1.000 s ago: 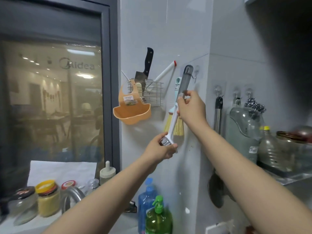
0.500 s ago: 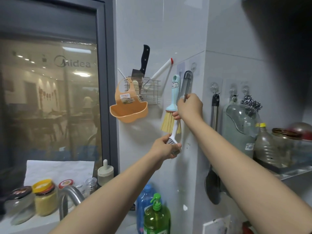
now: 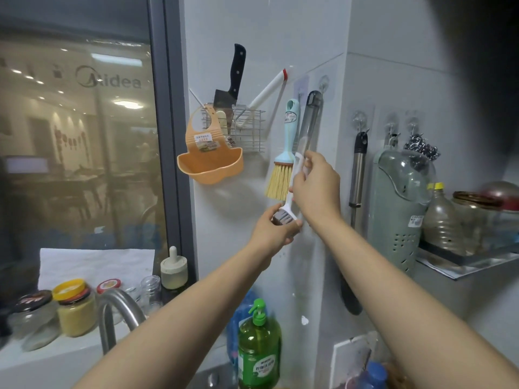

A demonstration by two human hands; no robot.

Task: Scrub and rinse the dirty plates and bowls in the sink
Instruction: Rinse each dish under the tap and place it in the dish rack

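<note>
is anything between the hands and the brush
No. Both hands already hold the brush: the left hand grips its bristle head, the right hand its white handle. Its grey upper end sits by the wall hook.

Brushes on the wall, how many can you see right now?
2. The blue-handled brush with yellow bristles hangs from a hook beside the wire rack. The grey-and-white brush is just right of it, held by both hands. Others may be hidden out of view.

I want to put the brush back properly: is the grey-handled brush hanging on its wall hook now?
Cannot tell. The grey-handled brush reaches up to the wall hook, but both hands grip it.
</note>
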